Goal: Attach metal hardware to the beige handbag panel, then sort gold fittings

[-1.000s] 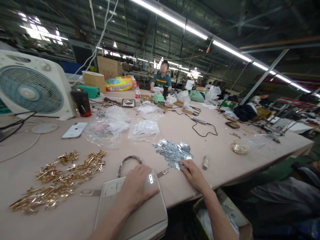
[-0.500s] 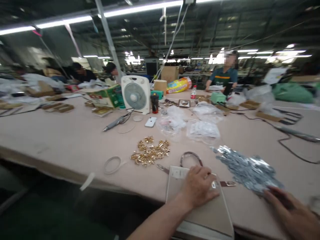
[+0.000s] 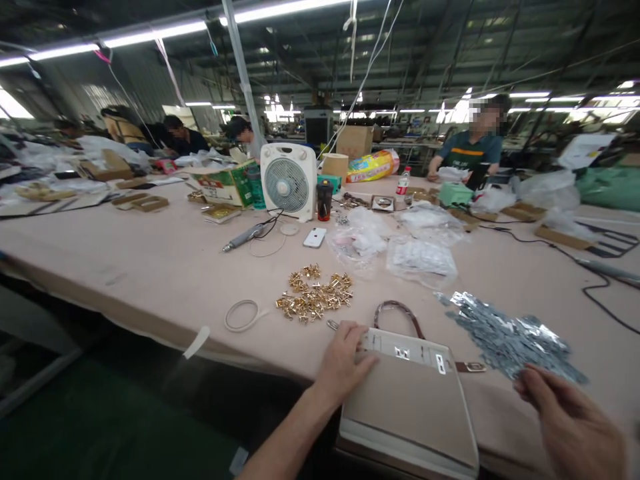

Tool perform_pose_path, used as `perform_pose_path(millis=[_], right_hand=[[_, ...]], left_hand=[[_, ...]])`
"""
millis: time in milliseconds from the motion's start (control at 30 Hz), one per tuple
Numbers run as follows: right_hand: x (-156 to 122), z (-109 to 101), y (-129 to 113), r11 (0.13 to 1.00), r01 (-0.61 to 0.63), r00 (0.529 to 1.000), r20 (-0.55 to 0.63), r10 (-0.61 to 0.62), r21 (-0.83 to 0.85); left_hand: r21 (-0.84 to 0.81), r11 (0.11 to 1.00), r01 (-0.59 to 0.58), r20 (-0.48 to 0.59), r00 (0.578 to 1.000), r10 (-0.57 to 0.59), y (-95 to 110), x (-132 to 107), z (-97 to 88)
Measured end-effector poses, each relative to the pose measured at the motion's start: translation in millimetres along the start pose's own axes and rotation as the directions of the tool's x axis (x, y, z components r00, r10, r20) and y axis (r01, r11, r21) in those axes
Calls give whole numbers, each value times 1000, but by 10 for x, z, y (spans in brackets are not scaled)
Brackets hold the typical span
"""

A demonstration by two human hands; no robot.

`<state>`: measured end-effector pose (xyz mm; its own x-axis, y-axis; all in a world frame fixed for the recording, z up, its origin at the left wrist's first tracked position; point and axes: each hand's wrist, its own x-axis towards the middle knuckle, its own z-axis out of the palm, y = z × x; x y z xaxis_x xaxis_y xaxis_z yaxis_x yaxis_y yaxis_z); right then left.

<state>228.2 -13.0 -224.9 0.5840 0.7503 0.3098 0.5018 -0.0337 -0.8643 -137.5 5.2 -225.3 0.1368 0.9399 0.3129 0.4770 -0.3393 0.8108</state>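
A beige handbag lies flat at the table's front edge. Its brown looped handle points away from me, and a brown strap end with a buckle sticks out on the right. Small shiny metal pieces show on its pale upper band. My left hand grips the bag's upper left corner, thumb on the front panel. To the right, my right hand is closed in a pinch beside a heap of thin silver metal plates; what sits between the fingertips is too small to make out.
Gold metal fittings lie heaped left of the bag, near a tape roll. Farther back are a grey electric screwdriver, a phone, a fan and plastic bags. A co-worker is across the table.
My left hand has moved from the middle of the bag's upper band to its left corner, uncovering the metal pieces. My right hand's fingertips have come together by the silver heap. The view has shifted.
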Motion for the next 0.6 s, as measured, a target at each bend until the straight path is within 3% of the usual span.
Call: perform_pose_path(millis=[100, 167, 267, 367, 600], right_hand=[[-272, 398, -459, 990, -19, 968, 251, -18, 143], [-465, 673, -731, 973, 4, 907, 410, -101, 230], [-703, 986, -975, 955, 1, 828, 536, -167, 297], [-827, 1124, -993, 965, 16, 799, 577, -170, 262], [-837, 1125, -878, 974, 60, 816, 551, -174, 218]], left_hand=[[-48, 998, 41, 90, 995, -37, -66, 65, -79], [-51, 997, 64, 131, 990, -57, -100, 116, -103], [-50, 995, 89, 165, 983, -79, -155, 176, -126], [-67, 996, 52, 167, 985, -40, -205, 204, -138], [-93, 995, -47, 122, 991, 59, -245, 206, -118]])
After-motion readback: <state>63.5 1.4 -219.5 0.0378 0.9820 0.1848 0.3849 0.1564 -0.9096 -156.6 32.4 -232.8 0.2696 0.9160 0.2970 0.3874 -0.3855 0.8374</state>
